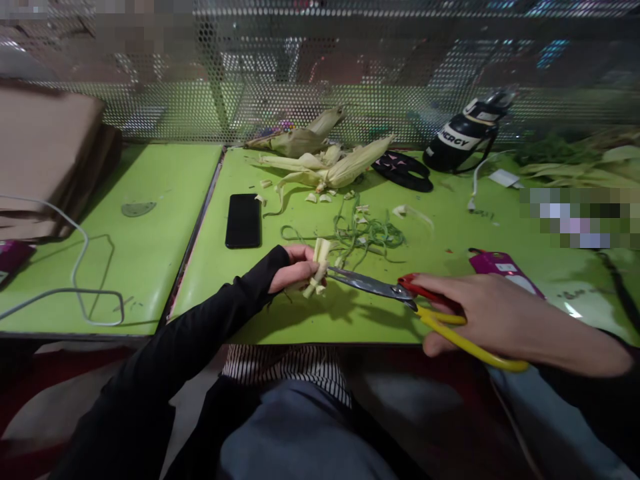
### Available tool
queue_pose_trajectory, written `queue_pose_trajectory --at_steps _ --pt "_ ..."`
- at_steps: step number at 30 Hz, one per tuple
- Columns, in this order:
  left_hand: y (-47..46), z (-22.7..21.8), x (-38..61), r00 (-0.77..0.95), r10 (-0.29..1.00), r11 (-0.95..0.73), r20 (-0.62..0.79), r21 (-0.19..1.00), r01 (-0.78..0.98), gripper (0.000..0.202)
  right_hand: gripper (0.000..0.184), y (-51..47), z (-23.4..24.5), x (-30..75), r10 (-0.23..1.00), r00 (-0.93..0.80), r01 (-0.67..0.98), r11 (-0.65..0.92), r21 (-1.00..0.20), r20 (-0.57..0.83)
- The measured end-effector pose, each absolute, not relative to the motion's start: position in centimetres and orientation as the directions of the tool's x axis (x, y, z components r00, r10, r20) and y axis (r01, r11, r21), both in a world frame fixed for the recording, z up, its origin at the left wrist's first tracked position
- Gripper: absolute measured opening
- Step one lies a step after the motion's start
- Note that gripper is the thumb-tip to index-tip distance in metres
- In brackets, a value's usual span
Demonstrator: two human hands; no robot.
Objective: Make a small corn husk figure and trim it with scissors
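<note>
Between the thumb and fingers of my left hand [296, 268] is a small pale bundle of corn husk [319, 257], held above the table's near part. My right hand [480, 313] grips scissors [373, 283] with one red and one yellow handle. Their blades point left, and the tips are at the right side of the bundle; whether they touch it I cannot tell. Behind the bundle lies a tangle of green string [373, 232]. Farther back are dried corn husks [340, 170], with small cut pieces of husk [317, 198] in front of them.
A black phone [243, 221] lies left of the string. At the back right stand a black bottle [460, 137] and a black oval object [403, 171]. A purple card-like item [506, 270] is near my right hand. Brown paper bags [45, 147] are stacked left; a perforated metal screen [300, 73] borders the table.
</note>
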State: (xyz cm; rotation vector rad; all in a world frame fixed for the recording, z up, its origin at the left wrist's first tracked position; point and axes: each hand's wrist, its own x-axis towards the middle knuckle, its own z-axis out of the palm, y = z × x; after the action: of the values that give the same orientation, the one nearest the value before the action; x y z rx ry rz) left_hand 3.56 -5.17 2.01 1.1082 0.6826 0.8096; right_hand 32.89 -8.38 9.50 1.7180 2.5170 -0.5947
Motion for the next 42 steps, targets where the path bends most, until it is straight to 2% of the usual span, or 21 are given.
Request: queue_pose_trajectory --at_steps 4,7,10,13,16,22,28,32,36,39,42 --pt "-5.3 2.2 3.5 0.59 0.802 0.276 -0.097 0.935 -0.223 0.031 0.06 -8.3 9.6 32.6 0.864 -0.418 0.904 0.365 -0.223 -0.279" --pt "-5.3 2.3 3.3 0.626 0.773 0.301 -0.104 0.928 -0.218 0.029 0.059 -8.2 9.4 32.4 0.867 -0.445 0.879 0.374 -0.295 -0.226" --pt "-5.2 2.2 3.1 0.669 0.738 0.307 -0.089 0.927 -0.216 0.029 0.056 -7.9 9.0 32.5 0.86 -0.451 0.859 0.345 -0.379 -0.239" --pt "-5.0 2.1 3.1 0.682 0.727 0.329 -0.083 0.913 -0.24 0.031 0.059 -7.7 8.5 32.8 0.849 -0.449 0.862 0.328 -0.387 -0.28" --pt "-5.0 2.0 3.2 0.694 0.716 0.36 -0.082 0.895 -0.265 0.03 0.053 -7.7 8.3 32.9 0.832 -0.466 0.849 0.324 -0.418 -0.3" --pt "-5.8 2.5 3.5 0.61 0.781 0.367 -0.131 0.888 -0.278 0.023 0.036 -8.2 8.1 32.6 0.798 -0.515 0.811 0.335 -0.48 -0.312" --pt "-5.6 1.9 3.8 0.582 0.803 0.344 -0.125 0.896 -0.282 0.025 0.04 -9.0 7.3 33.1 0.813 -0.511 0.766 0.284 -0.576 -0.279" --pt "-4.8 0.9 4.1 0.52 0.843 0.325 -0.139 0.902 -0.286 0.028 0.053 -8.6 6.9 33.2 0.903 -0.398 0.831 0.282 -0.479 -0.159" --pt "-4.3 0.7 4.2 0.41 0.9 0.319 -0.144 0.859 -0.399 0.028 0.061 -7.4 6.2 33.3 0.94 -0.285 0.92 0.213 -0.329 -0.189" --pt "-3.9 0.3 4.1 0.372 0.918 0.306 -0.141 0.847 -0.434 0.024 0.067 -6.5 5.2 34.1 0.954 -0.21 0.971 0.177 -0.162 -0.214" --pt "-3.1 -0.5 4.0 0.321 0.938 0.268 -0.13 0.859 -0.437 0.023 0.073 -5.3 4.1 35.1 0.982 -0.107 0.993 0.113 0.029 -0.155"
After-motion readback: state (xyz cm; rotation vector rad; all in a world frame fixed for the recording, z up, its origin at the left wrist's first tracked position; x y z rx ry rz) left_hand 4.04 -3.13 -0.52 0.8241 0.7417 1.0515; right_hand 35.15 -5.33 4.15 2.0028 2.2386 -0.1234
